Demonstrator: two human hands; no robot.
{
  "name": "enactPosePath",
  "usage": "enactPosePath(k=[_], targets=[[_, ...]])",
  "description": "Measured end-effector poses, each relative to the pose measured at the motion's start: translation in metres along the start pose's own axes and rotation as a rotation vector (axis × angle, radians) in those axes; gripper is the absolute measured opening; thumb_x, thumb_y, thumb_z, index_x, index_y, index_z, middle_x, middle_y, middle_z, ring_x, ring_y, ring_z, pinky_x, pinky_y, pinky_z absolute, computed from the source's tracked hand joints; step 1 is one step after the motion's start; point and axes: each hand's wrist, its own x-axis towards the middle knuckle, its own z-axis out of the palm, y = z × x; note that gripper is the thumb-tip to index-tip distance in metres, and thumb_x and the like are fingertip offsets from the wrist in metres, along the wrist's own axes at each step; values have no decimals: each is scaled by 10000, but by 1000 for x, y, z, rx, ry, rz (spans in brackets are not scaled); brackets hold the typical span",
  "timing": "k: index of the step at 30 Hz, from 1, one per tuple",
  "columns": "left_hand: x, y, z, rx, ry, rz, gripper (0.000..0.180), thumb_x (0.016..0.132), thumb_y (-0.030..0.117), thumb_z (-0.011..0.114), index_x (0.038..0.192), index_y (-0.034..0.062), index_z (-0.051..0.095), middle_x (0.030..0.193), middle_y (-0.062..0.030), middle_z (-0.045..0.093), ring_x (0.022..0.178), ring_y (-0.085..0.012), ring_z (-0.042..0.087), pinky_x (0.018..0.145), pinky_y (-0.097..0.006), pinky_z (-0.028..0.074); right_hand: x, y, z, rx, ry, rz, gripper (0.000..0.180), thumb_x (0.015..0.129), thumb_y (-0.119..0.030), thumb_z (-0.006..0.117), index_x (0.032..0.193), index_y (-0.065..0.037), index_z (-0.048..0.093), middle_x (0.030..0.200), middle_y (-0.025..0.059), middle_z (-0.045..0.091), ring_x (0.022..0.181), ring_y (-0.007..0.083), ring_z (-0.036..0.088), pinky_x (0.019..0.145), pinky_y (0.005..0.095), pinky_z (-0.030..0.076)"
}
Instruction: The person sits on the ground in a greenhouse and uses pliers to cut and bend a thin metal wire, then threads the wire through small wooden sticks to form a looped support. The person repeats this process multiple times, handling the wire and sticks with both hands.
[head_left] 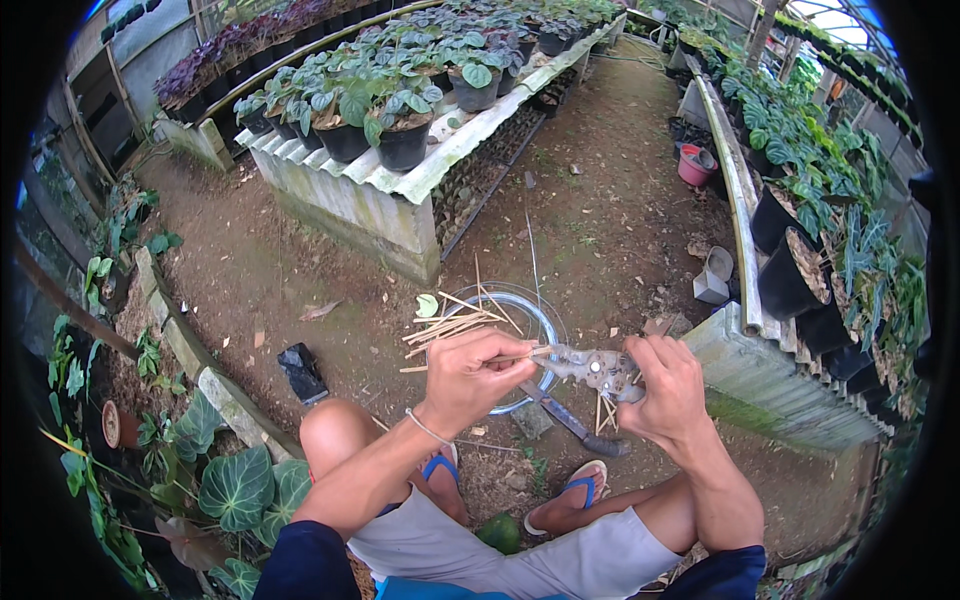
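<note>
My left hand [475,372] is closed in a pinch on a thin wooden stick [541,351], whose end points right. My right hand [668,388] is wrapped round worn grey metal pliers [596,368], with their jaws at the end of the stick. Under both hands a coil of silvery wire [548,325] lies on the ground. Several split wooden sticks [448,328] are spread across its left side, and a few more stick out below the pliers. A dark-handled blade tool [566,418] lies beneath my hands, partly over the coil.
Potted plants crowd a corrugated bench [420,180] ahead and another bench [790,375] at right. A black object [301,373] lies on the soil at left, near a low stone edging [235,400]. A pink pot [695,165] stands by the right bench. My sandalled feet flank the coil's near side.
</note>
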Motion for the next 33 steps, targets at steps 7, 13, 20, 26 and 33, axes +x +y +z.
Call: enactPosePath(k=[7, 13, 20, 26, 33], targets=[[-2, 2, 3, 17, 28, 41, 132, 757, -13, 862, 878, -4, 810, 821, -92, 779, 634, -83, 666, 562, -221, 514, -2, 2, -2, 33, -23, -6, 518, 536, -95, 708, 1046, -18, 660, 860, 138, 636, 785, 354, 633, 745, 456, 529], [-2, 2, 2, 50, 18, 85, 139, 756, -18, 860, 884, -5, 806, 837, -99, 782, 627, -84, 663, 555, -224, 519, -3, 1, -3, 48, -38, 7, 502, 547, -92, 710, 1039, -14, 656, 855, 154, 645, 789, 371, 648, 753, 465, 547], [1, 0, 2, 34, 12, 96, 179, 779, -3, 851, 955, 4, 819, 850, -101, 784, 627, -90, 666, 563, -230, 532, -5, 2, -2, 65, -44, 42, 491, 554, -85, 713, 1037, -15, 653, 850, 167, 651, 800, 396, 658, 751, 481, 549], [2, -2, 0, 76, -15, 115, 189, 816, 68, 850, 996, 22, 814, 854, -87, 775, 626, -138, 688, 561, -270, 552, 1, 5, -2, 13, -87, 48, 575, 536, -82, 725, 1102, -24, 649, 938, 143, 634, 890, 374, 623, 828, 447, 504], [4, -14, -4, 314, -49, 173, 158, 813, 121, 862, 945, 50, 812, 837, -81, 776, 655, -183, 720, 602, -307, 584, 5, 5, -9, -166, 11, 11, 641, 509, -118, 730, 1142, -41, 659, 964, 102, 615, 936, 341, 598, 844, 462, 458]])
